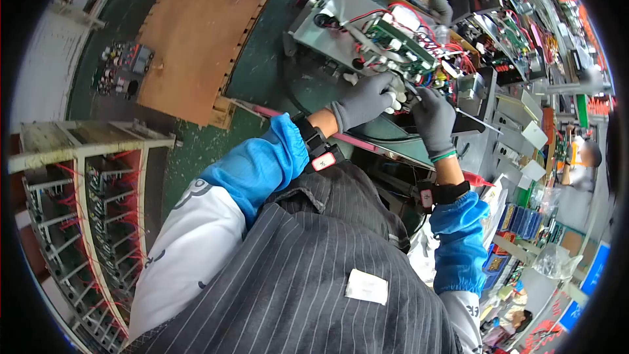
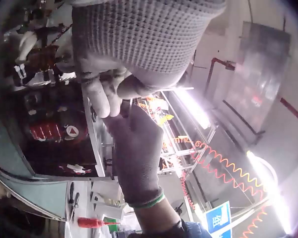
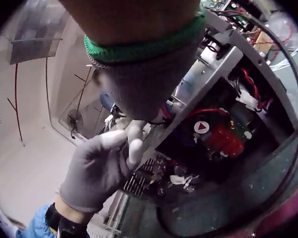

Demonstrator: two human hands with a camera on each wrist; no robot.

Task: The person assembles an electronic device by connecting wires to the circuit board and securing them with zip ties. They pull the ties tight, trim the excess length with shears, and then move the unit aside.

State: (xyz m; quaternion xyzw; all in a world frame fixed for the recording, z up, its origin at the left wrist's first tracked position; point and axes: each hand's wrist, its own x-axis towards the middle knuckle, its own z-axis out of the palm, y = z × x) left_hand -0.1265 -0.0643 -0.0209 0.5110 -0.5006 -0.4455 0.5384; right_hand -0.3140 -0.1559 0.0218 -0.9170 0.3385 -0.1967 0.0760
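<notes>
Both hands wear grey gloves with pale fingertips and meet at the near edge of an open metal chassis (image 1: pixel 321 29). The left hand (image 1: pixel 367 101) has its fingers curled, with thumb and fingertips pinched together beside the wiring. What they pinch is small and hidden by the fingers. Against these fingertips, the right hand (image 1: pixel 434 121) curls its fingers downward. A thin white strip (image 1: pixel 478 121) sticks out past the right hand's outer side. Close by stand a green circuit board (image 1: pixel 400 40) and bundles of red and blue wires (image 1: pixel 429 78). In the right wrist view, the left hand (image 3: pixel 97 171) lies just below the right one.
A red-handled screwdriver (image 2: pixel 92 223) lies on the bench to the right. Further electronic units crowd the right side, where another person's gloved hand (image 1: pixel 440 5) works. A brown board (image 1: pixel 196 52) lies at the left, and a rack (image 1: pixel 82 157) of wired boards stands near it.
</notes>
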